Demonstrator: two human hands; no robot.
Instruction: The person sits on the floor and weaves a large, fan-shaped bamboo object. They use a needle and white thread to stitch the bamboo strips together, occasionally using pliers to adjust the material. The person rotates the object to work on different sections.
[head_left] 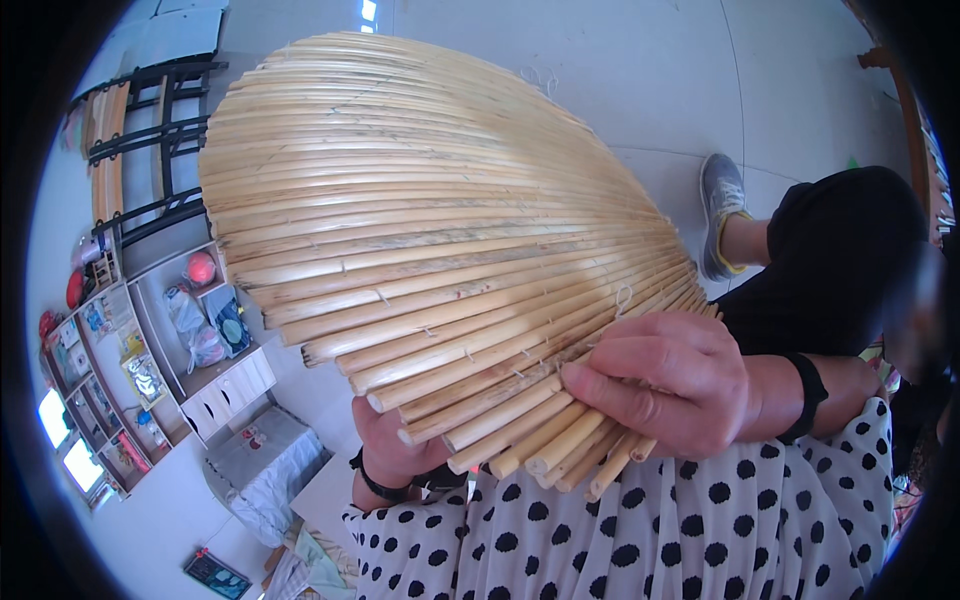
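A mat of pale yellow reed stalks, tied side by side with thin string, fans out in front of me and curls over near my body. At its near left edge my left hand grips it from below, most of the fingers hidden under the stalks. My right hand is closed on the near stalks, its thumb and bent fingers pressed together over a tie line. Just beyond those fingers a small loop of string stands up. Whether the right fingertips also pinch string, I cannot tell.
On the left stand a shelf unit with bags and a red ball, black metal frames, and a cloth-covered box. A leg in black trousers with a grey shoe extends over the tiled floor at the right.
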